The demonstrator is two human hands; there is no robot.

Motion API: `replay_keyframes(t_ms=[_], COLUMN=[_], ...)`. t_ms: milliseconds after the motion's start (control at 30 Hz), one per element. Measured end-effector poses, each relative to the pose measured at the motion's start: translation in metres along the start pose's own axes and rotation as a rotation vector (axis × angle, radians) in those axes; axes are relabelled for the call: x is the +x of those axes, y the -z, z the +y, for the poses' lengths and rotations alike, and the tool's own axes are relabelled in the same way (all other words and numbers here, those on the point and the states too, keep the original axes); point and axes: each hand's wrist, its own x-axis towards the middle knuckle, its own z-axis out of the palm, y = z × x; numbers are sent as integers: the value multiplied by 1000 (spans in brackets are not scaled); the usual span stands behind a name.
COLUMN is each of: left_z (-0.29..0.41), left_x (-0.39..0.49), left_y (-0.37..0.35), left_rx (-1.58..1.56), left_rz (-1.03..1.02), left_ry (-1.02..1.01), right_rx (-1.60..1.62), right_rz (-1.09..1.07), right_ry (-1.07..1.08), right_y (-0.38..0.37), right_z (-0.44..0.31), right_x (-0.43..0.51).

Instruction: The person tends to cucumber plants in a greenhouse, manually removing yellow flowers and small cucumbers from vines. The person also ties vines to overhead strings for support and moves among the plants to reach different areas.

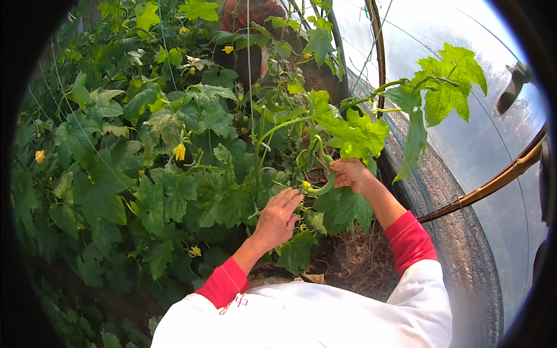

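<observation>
My right hand [353, 175] pinches a slender, curved green gourd [325, 187] between thumb and fingertips, near its upper part. The gourd hangs on the vine and bends round to the left, where a small yellow blossom [306, 185] sits at its tip. Just below and left of that blossom is my left hand [276, 218], palm down, its fingers stretched out and the thumb apart. Whether its fingertips touch the blossom, I cannot tell. A bright green lobed leaf [354, 132] stands above my right hand, and a darker leaf [346, 209] hangs below it.
Dense gourd vines with yellow flowers [179, 152] fill the left. Support strings [249, 78] run down among them. Clear plastic sheeting [478, 143] and a curved wooden pole [500, 174] bound the right. A person [252, 17] is partly hidden behind leaves ahead. Dry stems [365, 261] cover the ground.
</observation>
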Motion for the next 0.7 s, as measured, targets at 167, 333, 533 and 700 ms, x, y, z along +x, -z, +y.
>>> replay_keyframes(t_ms=[167,333,533,700], left_z=[-18,-25,-14,-14], left_x=[24,15,9,8], left_y=[-67,-89,-92,-90], left_rx=[31,11,-18,-16], left_rz=[40,69,-20,-61], left_ry=[23,2,187,224], right_rx=[134,110,63,59], right_rz=[-114,-81,-46,-96], right_ry=[-67,-51,-51,-67], right_y=[4,4,2,-2], right_z=[14,21,22,14], right_x=[-4,-6,-1,-2])
